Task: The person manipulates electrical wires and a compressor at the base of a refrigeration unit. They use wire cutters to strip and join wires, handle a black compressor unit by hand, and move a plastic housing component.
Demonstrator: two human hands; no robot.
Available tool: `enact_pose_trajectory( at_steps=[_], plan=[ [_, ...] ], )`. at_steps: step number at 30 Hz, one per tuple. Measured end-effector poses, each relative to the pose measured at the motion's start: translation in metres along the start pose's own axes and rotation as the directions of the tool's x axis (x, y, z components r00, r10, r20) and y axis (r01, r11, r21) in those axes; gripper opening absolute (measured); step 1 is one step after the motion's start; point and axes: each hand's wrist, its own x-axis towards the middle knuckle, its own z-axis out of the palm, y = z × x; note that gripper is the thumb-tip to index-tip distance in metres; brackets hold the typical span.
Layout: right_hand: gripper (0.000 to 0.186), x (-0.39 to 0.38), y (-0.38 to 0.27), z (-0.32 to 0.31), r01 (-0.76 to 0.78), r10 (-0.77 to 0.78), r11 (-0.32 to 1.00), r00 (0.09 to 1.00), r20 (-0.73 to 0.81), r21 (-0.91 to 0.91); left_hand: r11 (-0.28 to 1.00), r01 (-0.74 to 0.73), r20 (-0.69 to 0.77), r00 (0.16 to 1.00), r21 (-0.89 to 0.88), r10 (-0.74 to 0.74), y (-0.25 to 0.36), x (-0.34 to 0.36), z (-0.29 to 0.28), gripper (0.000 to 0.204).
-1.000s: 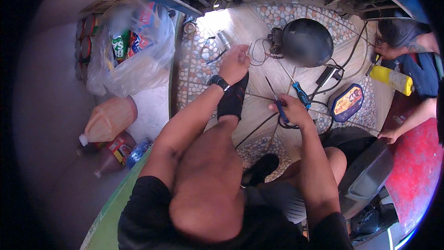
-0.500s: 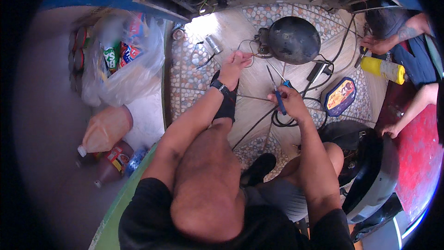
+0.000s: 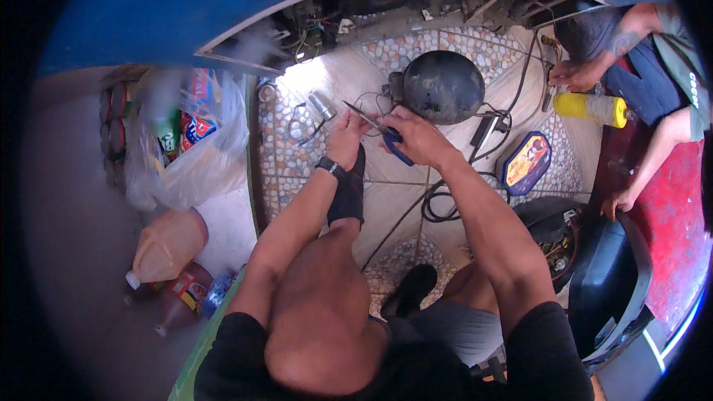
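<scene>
A black rounded compressor point(image 3: 443, 87) sits on the floor ahead, with thin dark wire point(image 3: 364, 96) looping from its left side toward my hands. My left hand point(image 3: 346, 139) is closed, its fingertips pinching the wire, though the pinched end is mostly hidden. In my right hand point(image 3: 417, 138) are blue-handled scissors point(image 3: 399, 150), their pointed blades angled up-left across the left fingertips. Both hands meet just left of the compressor. Beside them lies a silver cylinder point(image 3: 321, 106) with a dark lead.
Overhead stretches an open blue cabinet point(image 3: 171, 22) with exposed wiring. Black cable point(image 3: 438, 208) and a blue-rimmed box point(image 3: 526, 163) lie to the right. Another person's hand point(image 3: 575, 74) is near a yellow canister point(image 3: 590, 109). At left are a plastic bag point(image 3: 215, 171) and bottles point(image 3: 171, 245).
My right hand has brought the scissors left and up to my left hand. My left hand has drawn back from beside the compressor. The whole view has shifted slightly.
</scene>
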Motion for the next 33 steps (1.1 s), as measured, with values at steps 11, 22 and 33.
enact_pose_trajectory(
  at_steps=[11, 22, 33],
  plan=[
    [0.04, -0.008, 0.004, 0.01, 0.069, -0.054, 0.992, 0.988, -0.144, 0.105, 0.981, 0.181, 0.136, 0.973, 0.072, -0.189, 0.099, -0.044, -0.036, 0.032],
    [0.053, -0.097, -0.075, 0.027, -0.109, 0.175, 0.961, 0.952, -0.253, 0.253, 0.852, -0.018, 0.236, 0.964, 0.523, -0.125, 0.166, -0.104, -0.031, 0.025],
    [0.06, -0.098, -0.108, -0.007, -0.08, 0.221, 0.928, 0.904, -0.366, 0.364, 0.675, -0.37, 0.382, 0.914, 0.639, 0.139, 0.133, -0.083, 0.046, 0.019]
  ],
)
